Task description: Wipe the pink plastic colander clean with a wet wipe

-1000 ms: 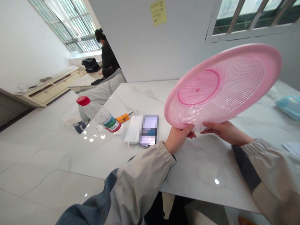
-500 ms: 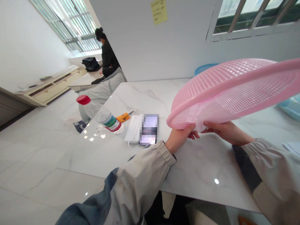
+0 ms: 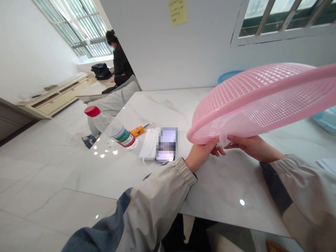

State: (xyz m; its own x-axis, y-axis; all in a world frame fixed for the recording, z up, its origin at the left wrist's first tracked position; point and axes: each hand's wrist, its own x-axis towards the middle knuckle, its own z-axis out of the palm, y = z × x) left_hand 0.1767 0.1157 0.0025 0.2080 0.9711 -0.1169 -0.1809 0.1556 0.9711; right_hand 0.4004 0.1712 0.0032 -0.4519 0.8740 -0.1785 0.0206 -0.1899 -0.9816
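Note:
A pink plastic mesh basket (image 3: 252, 92) is held up tilted over the table, its open side facing partly toward me. My left hand (image 3: 203, 152) grips its near rim at the left end, thumb on the rim and fingers curled underneath. Just to the right, my right hand (image 3: 245, 144) pinches a thin, whitish see-through sheet (image 3: 237, 126) between thumb and fingers at the same rim. Part of that sheet lies over the mesh inside the basket; whether it is tissue or cloth I cannot tell.
On the white marbled table (image 3: 157, 105) are a red-capped bottle (image 3: 118, 131), an orange item (image 3: 138, 131), a white power bank (image 3: 148, 145) and a phone (image 3: 167, 145). Blue plastic items (image 3: 228, 76) stand behind the basket. A person (image 3: 120, 63) sits beyond the wall's edge.
The basket has tipped very slightly, its upper side a little higher. Both hands keep almost the same places and hold.

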